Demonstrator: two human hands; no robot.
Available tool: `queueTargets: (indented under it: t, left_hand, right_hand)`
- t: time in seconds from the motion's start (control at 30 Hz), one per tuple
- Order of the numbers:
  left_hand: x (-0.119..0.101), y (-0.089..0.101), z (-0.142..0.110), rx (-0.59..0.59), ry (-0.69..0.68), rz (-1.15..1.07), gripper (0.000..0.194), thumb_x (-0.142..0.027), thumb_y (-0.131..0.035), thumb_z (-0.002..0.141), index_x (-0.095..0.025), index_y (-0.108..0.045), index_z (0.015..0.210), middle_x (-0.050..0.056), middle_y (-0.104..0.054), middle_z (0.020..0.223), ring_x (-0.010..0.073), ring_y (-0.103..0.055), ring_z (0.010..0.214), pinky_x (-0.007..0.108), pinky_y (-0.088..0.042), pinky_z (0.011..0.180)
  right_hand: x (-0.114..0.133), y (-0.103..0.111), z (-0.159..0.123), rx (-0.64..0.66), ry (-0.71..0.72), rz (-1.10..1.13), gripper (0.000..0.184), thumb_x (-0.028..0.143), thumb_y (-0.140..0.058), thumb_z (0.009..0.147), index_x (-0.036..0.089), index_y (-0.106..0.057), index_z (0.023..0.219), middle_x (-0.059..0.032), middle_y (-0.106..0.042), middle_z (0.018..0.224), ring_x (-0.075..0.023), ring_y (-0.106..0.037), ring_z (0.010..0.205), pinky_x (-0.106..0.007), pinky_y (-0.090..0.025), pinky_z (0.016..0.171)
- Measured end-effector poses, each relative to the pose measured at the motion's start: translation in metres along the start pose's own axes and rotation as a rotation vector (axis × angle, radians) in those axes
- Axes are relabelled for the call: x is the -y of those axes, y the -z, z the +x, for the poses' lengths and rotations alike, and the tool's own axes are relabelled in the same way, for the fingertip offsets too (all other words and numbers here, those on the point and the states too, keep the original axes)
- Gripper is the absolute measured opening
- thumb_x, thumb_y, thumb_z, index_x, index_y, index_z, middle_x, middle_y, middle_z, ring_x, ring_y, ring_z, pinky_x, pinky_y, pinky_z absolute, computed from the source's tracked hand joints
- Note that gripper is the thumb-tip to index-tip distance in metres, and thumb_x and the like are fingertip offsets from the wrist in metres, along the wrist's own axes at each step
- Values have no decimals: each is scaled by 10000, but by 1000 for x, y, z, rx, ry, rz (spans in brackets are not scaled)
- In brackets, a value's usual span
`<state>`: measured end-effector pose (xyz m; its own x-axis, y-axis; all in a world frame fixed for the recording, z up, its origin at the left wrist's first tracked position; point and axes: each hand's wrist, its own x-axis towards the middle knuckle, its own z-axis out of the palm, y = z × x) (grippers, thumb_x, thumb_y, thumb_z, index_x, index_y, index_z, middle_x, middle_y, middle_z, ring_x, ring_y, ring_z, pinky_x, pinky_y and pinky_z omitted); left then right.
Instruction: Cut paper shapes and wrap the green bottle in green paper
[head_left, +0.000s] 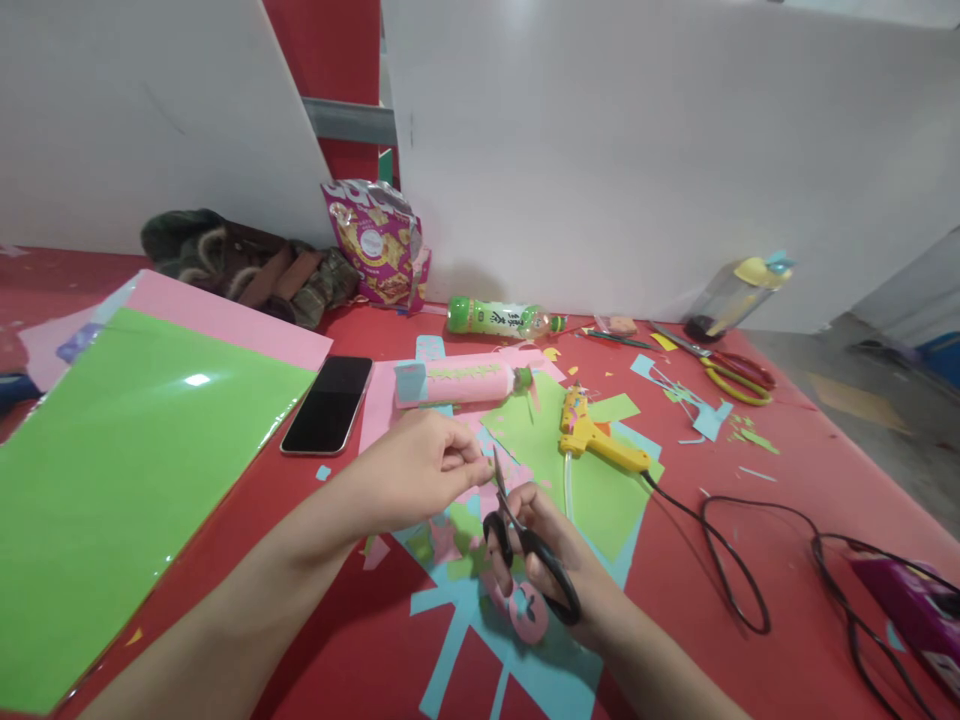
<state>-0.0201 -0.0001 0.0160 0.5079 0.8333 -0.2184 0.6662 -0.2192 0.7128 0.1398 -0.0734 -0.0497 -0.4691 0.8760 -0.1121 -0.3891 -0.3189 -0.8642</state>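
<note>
My right hand [559,545] grips a pair of black-handled scissors [534,545], blades pointing up and away toward my left hand. The fingers of my left hand [427,460] are closed in a pinch by the blade tips. Between them shows a tiny greenish scrap, too small to make out clearly. Under both hands lie pink, green and blue paper scraps [457,620]. A round pink paper piece with a dark mark [528,612] is below the scissors. Just beyond my left hand rests a bottle wrapped in pink paper [465,382], on its side.
A yellow glue gun [600,440] with a black cord [720,550] lies right of my hands. A phone [328,405] and green paper sheets [150,450] are at left. Farther back are a snack bag [379,240], a green-labelled bottle [499,318] and red-and-yellow-handled scissors [731,375].
</note>
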Motion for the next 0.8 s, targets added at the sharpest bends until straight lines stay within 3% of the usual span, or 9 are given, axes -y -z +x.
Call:
queueTargets:
  t: [0.2,0.8]
  left_hand:
    - [-2,-1,-1,46,68,-43,264,-351,-447,697,-162,-416,516,-62,-196,451,66,-219,421,189,-201,401]
    - [1,-2,1,61,53,-45,277,-366,-433,706,-152,-435,530,-49,-236,484,69,-216,450,193,-192,408]
  right_hand:
    - [3,-2,0,32,7,-26,442,505,-606,637,217,-332,829,29,-398,726,-95,-438,592,-246,-309,547]
    - [0,0,0,17,4,-13,443,502,-609,639,217,-325,825,34,-402,725,-64,-417,516,-223,-317,493]
